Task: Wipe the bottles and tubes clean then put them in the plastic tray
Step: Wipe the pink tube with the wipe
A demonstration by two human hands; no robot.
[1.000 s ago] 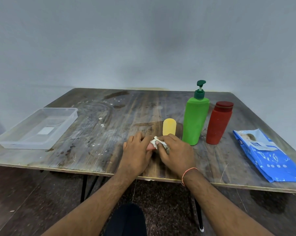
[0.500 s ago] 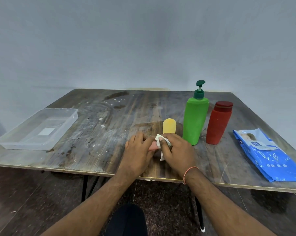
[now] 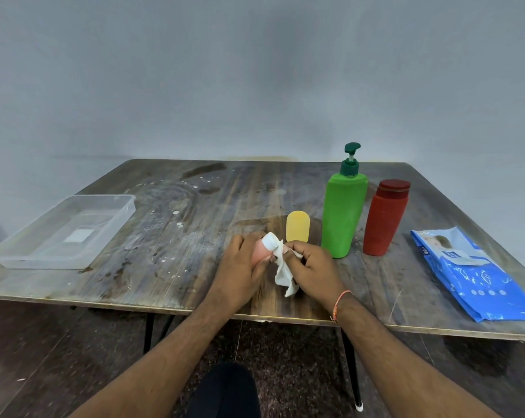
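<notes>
**Hands wiping pink tube at front edge**

Left hand [image 3: 240, 263] wrapped round pink tube [image 3: 259, 251], cap tipped up, likely to expose it for wiping. Right hand [image 3: 311, 263] pinching white wipe [image 3: 282, 268] against cap, wrist bent inward. Tray [image 3: 116, 227] far left, holding nothing. Yellow tube [image 3: 297, 226], green bottle [image 3: 342, 212], red bottle [image 3: 383, 221] waiting right, unwiped probably.

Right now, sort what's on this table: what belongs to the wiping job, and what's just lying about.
Job:
pink tube, held in left hand
wipe, pinched in right hand
yellow tube
green pump bottle
red bottle
plastic tray

Lying about:
blue wipes pack, possibly the wipe's source
table
</notes>
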